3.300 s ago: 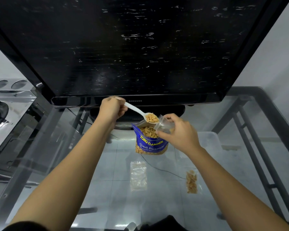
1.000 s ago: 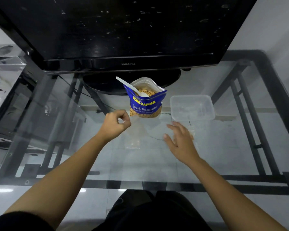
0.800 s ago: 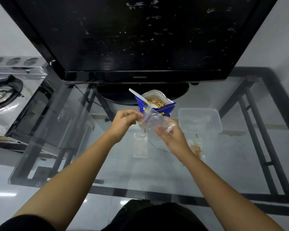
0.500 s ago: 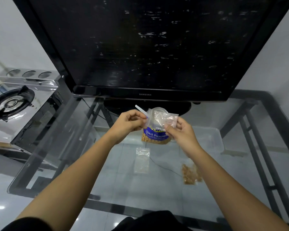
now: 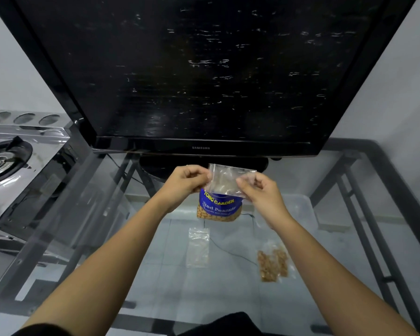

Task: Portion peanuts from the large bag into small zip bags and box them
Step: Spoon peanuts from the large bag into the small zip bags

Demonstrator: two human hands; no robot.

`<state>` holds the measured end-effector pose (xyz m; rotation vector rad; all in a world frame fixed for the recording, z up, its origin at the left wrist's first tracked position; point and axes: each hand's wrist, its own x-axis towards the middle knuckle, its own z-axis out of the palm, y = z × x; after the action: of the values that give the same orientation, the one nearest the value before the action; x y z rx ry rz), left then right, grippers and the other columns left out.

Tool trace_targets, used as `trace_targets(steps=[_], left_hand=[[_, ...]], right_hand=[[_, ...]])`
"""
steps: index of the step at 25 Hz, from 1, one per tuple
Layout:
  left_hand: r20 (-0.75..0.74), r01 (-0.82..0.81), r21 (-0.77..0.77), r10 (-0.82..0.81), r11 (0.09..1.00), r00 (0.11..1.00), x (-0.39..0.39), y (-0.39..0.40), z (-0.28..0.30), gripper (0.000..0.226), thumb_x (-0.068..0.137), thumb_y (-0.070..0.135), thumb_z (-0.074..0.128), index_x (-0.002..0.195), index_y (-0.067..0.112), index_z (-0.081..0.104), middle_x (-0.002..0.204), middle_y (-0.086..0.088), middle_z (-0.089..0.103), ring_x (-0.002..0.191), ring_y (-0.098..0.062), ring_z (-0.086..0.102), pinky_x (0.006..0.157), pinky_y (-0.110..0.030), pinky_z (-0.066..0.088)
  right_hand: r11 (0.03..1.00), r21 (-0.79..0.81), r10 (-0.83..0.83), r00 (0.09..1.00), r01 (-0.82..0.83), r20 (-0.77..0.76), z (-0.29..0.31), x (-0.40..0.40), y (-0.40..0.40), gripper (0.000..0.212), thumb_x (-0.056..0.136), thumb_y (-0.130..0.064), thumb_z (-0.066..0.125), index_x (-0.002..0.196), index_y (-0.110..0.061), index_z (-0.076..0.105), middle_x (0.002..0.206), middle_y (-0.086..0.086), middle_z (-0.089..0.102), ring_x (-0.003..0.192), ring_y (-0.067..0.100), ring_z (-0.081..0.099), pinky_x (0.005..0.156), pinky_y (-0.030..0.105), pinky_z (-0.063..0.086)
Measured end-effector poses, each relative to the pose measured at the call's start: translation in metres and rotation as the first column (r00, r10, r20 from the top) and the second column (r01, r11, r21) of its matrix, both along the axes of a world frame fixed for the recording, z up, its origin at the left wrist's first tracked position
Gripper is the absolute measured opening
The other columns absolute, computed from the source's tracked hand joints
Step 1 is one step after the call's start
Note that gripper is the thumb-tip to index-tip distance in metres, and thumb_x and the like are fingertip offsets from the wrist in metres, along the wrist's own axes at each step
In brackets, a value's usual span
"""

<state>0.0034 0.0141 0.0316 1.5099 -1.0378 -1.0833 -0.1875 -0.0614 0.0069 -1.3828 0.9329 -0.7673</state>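
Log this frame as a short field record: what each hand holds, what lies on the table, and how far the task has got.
left hand: pinches left edge of the small zip bag
right hand: pinches the same bag's right edge
held bag: raised in front of the large peanut bag, looks empty
large peanut bag: upright on the glass table
empty zip bag: flat on table
filled zip bag: flat on table, right of the empty one
clear box: on table, contents unclear
stage: filled bag not yet boxed

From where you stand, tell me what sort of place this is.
Probably a home, not a packing workshop: a large television stands on a glass table, and a gas stove burner sits to the left, suggesting a kitchen or living area.
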Motion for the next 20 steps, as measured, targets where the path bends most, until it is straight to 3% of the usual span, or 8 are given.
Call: trace_targets(steps=[2,5,9,11,13,15,17,20], left_hand=[[0.126,-0.024,-0.008,0.025,1.000,0.992,0.004,-0.008,-0.001,0.008,0.088,0.008,0.060,0.085,0.006,0.067,0.069,-0.003,0.067,0.062,-0.004,0.061,0.064,-0.021,0.052],[0.238,-0.061,0.003,0.059,0.998,0.969,0.010,-0.016,-0.003,0.009,0.087,0.009,0.060,0.086,0.007,0.069,0.083,-0.021,0.069,0.074,-0.019,0.065,0.078,-0.038,0.056],[0.252,-0.064,0.015,0.058,0.998,0.966,0.007,-0.019,-0.004,0.012,0.084,0.007,0.062,0.077,0.013,0.069,0.071,-0.008,0.068,0.063,-0.005,0.063,0.071,-0.028,0.054],[0.258,-0.098,0.013,0.091,0.995,0.962,0.008,-0.021,-0.007,0.012,0.083,0.005,0.061,0.077,0.009,0.070,0.071,-0.010,0.069,0.063,-0.006,0.063,0.071,-0.029,0.055],[0.240,-0.118,0.020,0.109,0.993,0.965,0.010,-0.022,-0.008,0.012,0.082,0.003,0.059,0.077,0.007,0.070,0.077,-0.014,0.070,0.064,-0.008,0.063,0.071,-0.032,0.055],[0.214,-0.081,0.031,0.073,0.996,0.974,0.008,-0.023,-0.006,0.013,0.081,0.001,0.059,0.075,0.006,0.070,0.076,-0.013,0.069,0.062,-0.008,0.061,0.067,-0.028,0.052],[0.182,-0.023,0.035,0.016,0.999,0.983,0.005,-0.023,-0.003,0.012,0.080,0.000,0.059,0.078,0.005,0.071,0.074,-0.011,0.068,0.063,-0.011,0.061,0.066,-0.026,0.052],[0.182,0.020,0.044,-0.027,0.999,0.983,0.001,-0.025,0.000,0.012,0.081,0.001,0.060,0.083,0.004,0.071,0.070,-0.004,0.069,0.061,-0.007,0.063,0.062,-0.020,0.053]], right_hand=[[1.000,-0.018,-0.003,0.999,0.002,-0.039,0.003,-0.001,-0.007,0.010,0.082,-0.025,0.068,0.082,-0.015,0.068,0.072,-0.003,0.066,0.069,0.011,0.063,0.070,0.030,0.053],[0.993,0.094,0.080,0.996,-0.075,-0.050,0.006,-0.005,-0.015,0.014,0.088,-0.026,0.059,0.086,-0.017,0.070,0.079,0.001,0.068,0.077,0.013,0.063,0.075,0.030,0.053],[0.990,0.122,0.080,0.992,-0.068,-0.095,0.005,-0.008,-0.021,0.021,0.091,-0.014,0.054,0.109,-0.016,0.064,0.097,-0.002,0.069,0.092,0.011,0.063,0.081,0.022,0.052],[0.992,-0.024,-0.129,0.973,0.127,-0.192,0.005,-0.007,-0.020,0.031,0.089,-0.011,0.054,0.119,-0.018,0.056,0.118,-0.003,0.060,0.107,0.011,0.056,0.087,0.020,0.044],[0.916,-0.355,-0.276,0.934,0.185,-0.227,0.011,-0.006,-0.015,0.039,0.086,-0.016,0.060,0.124,-0.018,0.052,0.127,-0.002,0.052,0.116,0.012,0.049,0.088,0.008,0.035],[0.814,-0.577,-0.156,0.930,-0.069,-0.332,0.020,-0.001,-0.008,0.055,0.080,-0.032,0.067,0.130,-0.020,0.047,0.135,-0.003,0.046,0.125,0.009,0.042,0.099,0.009,0.027],[0.732,-0.595,-0.037,0.854,-0.330,-0.519,0.025,0.008,-0.005,0.078,0.072,-0.050,0.070,0.137,-0.023,0.038,0.144,-0.006,0.040,0.134,0.008,0.032,0.112,0.024,0.017],[0.687,-0.623,-0.068,0.821,-0.373,-0.567,0.022,0.015,-0.006,0.082,0.067,-0.056,0.071,0.136,-0.022,0.042,0.135,-0.004,0.052,0.129,0.012,0.041,0.112,0.024,0.010]])
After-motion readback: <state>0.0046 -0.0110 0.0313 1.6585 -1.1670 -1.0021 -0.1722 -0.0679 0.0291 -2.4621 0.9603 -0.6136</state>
